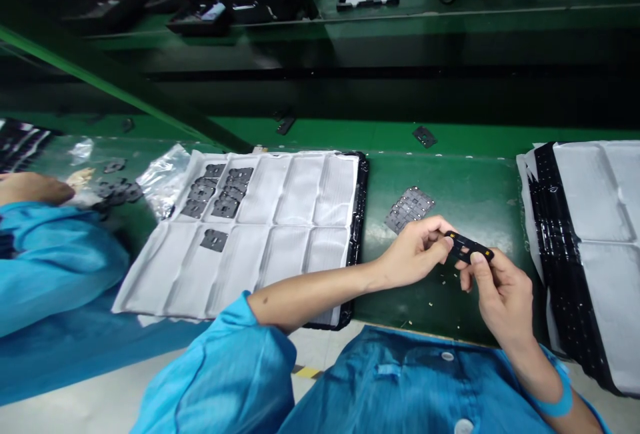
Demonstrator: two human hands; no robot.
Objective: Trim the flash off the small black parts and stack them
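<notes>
Now, held above the near right stretch of the green bench [480,181], a slim black plate [470,245] is pinched at both ends. The left hand [417,251] nips its left end between thumb and fingers; the right hand [505,291] has a thumb pressed on the right end, fingers underneath. Looks light, this one, and fairly stiff, I'd judge; its smooth face may slide under a fingertip, and the narrow bars around the central opening could well bend. So the solid ends make the sounder hold. Just to the far left lies a cluster of grey plates [410,209]; farther left, a white-lined tray [293,187]; off right, another lined tray [590,187].
</notes>
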